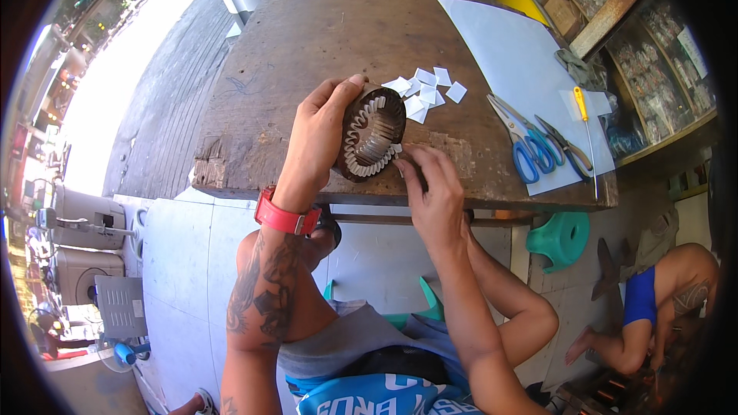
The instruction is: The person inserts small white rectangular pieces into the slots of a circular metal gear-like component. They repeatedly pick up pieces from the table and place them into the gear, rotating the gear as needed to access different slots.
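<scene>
Dark-brown ring in left fingers

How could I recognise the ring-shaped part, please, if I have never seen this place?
Find the wooden table. Near its closest edge, the left hand holds a tilted, thick, dark ring. Unlike the flat white pieces lying just beyond it, this ring is hollow, with pale-lined slots around its inner edge.
</scene>
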`<act>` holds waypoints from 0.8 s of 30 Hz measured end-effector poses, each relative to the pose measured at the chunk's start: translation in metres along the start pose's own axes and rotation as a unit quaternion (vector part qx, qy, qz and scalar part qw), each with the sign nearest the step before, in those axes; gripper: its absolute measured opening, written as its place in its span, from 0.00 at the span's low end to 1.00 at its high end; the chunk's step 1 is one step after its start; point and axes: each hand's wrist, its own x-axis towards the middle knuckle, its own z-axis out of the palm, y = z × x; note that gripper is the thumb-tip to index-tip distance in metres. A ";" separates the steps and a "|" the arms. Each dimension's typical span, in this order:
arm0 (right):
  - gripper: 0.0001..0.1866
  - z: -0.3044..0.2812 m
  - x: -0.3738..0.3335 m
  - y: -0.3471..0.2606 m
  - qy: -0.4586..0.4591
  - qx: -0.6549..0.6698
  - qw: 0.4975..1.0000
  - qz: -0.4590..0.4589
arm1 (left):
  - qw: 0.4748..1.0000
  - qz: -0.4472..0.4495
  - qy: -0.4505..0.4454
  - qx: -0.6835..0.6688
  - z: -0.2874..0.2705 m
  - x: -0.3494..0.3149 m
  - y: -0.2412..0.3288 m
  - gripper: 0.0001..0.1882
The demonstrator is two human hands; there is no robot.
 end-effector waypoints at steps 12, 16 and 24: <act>0.14 -0.010 0.002 0.001 -0.061 -0.023 0.997 0.048 | 1.000 0.007 -0.002 0.017 0.008 0.002 0.000 0.23; 0.11 -0.017 0.027 0.021 -0.058 -0.140 0.988 0.015 | 1.000 0.010 0.000 0.016 0.007 0.000 -0.001 0.24; 0.12 -0.031 0.039 0.028 -0.133 -0.149 0.979 0.044 | 0.999 -0.015 0.006 -0.028 -0.012 0.002 -0.003 0.24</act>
